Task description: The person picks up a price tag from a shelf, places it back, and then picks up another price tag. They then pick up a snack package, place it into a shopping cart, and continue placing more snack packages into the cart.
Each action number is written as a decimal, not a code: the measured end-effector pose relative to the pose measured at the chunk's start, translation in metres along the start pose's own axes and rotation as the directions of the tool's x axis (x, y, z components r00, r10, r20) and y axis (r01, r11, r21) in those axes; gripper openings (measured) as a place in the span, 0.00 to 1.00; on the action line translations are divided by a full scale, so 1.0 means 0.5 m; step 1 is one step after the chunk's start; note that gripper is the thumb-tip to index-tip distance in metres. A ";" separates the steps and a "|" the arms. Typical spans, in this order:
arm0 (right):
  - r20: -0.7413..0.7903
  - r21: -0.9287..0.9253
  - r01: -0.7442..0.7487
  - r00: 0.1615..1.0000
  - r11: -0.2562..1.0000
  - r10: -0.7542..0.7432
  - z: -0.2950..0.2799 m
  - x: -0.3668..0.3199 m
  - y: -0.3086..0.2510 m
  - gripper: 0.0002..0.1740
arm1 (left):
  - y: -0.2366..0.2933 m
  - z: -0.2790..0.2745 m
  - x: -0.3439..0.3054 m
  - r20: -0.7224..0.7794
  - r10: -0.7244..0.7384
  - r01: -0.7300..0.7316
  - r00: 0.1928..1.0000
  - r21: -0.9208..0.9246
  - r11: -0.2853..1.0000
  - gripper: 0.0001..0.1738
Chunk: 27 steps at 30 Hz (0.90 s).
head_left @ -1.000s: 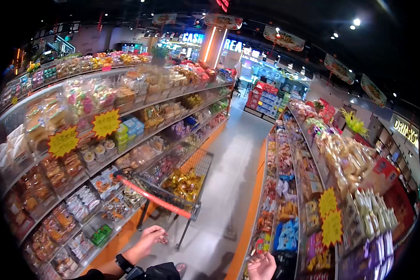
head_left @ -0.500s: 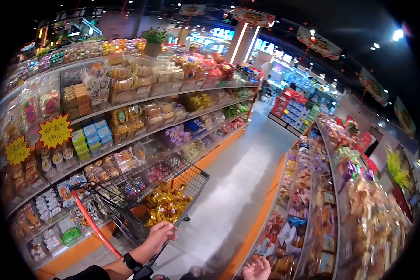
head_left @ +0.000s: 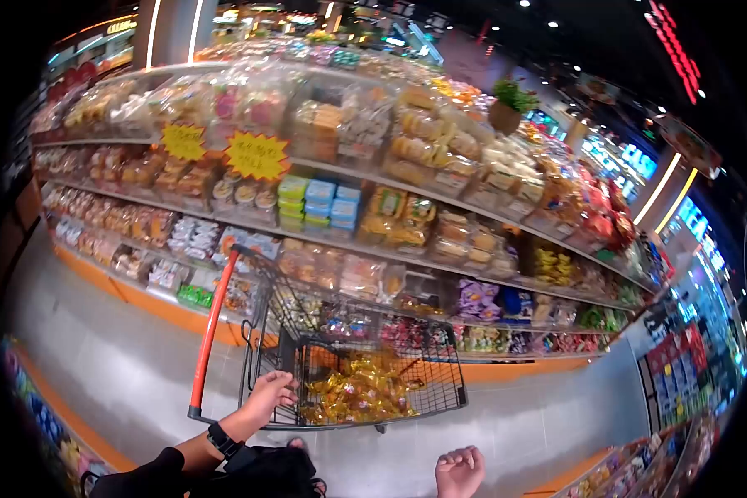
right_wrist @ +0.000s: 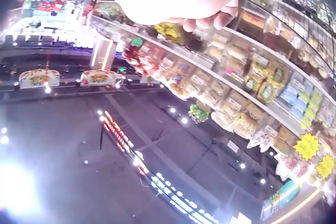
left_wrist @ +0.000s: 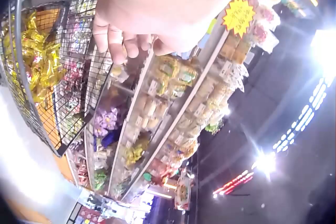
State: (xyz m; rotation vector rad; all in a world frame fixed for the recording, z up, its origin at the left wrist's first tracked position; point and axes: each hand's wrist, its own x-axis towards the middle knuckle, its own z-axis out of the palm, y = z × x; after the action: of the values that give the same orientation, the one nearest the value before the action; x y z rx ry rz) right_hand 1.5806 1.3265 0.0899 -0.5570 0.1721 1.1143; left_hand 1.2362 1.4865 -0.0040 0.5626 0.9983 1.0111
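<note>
A black wire shopping cart (head_left: 440,357) with a red handle (head_left: 214,332) stands side-on in the aisle. Several shiny gold-wrapped packets (head_left: 361,392) are heaped in its basket. My left hand (head_left: 267,400) hangs over the cart's near side, between handle and heap, its fingers loosely bent and nothing in them. In the left wrist view, those fingers (left_wrist: 116,45) overlap the cart's mesh. Off to the right and lower, away from the cart, my right hand (head_left: 459,471) is held up with loosely curled fingers and no object in it.
A long tiered shelf (head_left: 473,266) of bagged snacks runs behind the cart, with yellow starburst price signs (head_left: 257,155) and a potted plant (head_left: 510,104) on top. Grey floor (head_left: 506,423) lies on the near side. More shelving (head_left: 639,469) stands at lower right.
The head view has swung left, from looking along the aisle to facing the shelf. The cart now appears side-on, and my left hand remains near it. Both hands stay empty.
</note>
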 end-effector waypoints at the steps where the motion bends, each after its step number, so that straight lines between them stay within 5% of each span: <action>1: 0.055 0.004 -0.090 0.994 0.996 0.090 -0.019 0.047 0.000 0.11 | -0.006 0.004 0.001 -0.027 -0.019 0.017 0.999 -0.049 0.999 0.11; 3: 0.175 -0.004 -0.245 0.954 0.969 0.242 -0.048 0.151 -0.012 0.06 | -0.028 0.002 0.035 -0.057 -0.010 0.005 0.998 -0.086 0.996 0.11; 4: -0.080 -0.093 -0.153 0.986 0.984 0.146 0.028 0.159 0.012 0.09 | -0.037 0.003 0.058 -0.085 -0.005 -0.003 0.996 -0.092 0.996 0.11; 8: -0.107 -0.268 -0.190 0.980 0.944 0.167 0.060 0.291 0.018 0.08 | -0.075 0.034 0.162 -0.174 0.053 -0.075 0.983 -0.123 0.990 0.11; 12: -0.101 -0.419 -0.289 0.957 0.861 0.273 0.101 0.434 0.048 0.06 | -0.122 0.056 0.257 -0.203 -0.031 0.006 0.979 -0.123 0.992 0.10; 17: -0.186 -0.652 -0.424 0.893 0.628 0.410 0.017 0.683 0.148 0.06 | -0.252 0.071 0.404 -0.280 -0.166 0.143 0.945 -0.102 0.985 0.12; 19: -0.273 -0.656 -0.568 0.793 0.497 0.545 -0.087 0.805 0.191 0.08 | -0.281 0.092 0.467 -0.392 -0.227 0.242 0.892 -0.012 0.970 0.13; 21: -0.296 -0.803 -0.514 0.782 0.301 0.549 -0.205 0.913 0.238 0.17 | -0.323 0.102 0.505 -0.390 -0.197 0.237 0.899 0.057 0.970 0.12; 23: -0.327 -0.940 -0.337 0.853 -0.049 0.407 -0.186 0.923 0.318 0.21 | -0.375 0.107 0.568 -0.375 -0.188 0.239 0.908 0.094 0.967 0.12; 27: 0.014 -0.819 0.342 0.814 -0.460 0.580 -0.337 1.018 0.448 0.29 | -0.543 0.092 0.657 -0.354 -0.013 0.107 0.935 0.246 0.963 0.19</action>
State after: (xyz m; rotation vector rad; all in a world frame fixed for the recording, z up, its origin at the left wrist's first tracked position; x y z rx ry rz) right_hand 1.6321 1.7209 -0.3336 -1.9164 -1.7556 1.4230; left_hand 1.4505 1.6589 -0.3329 0.5745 1.4743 0.9482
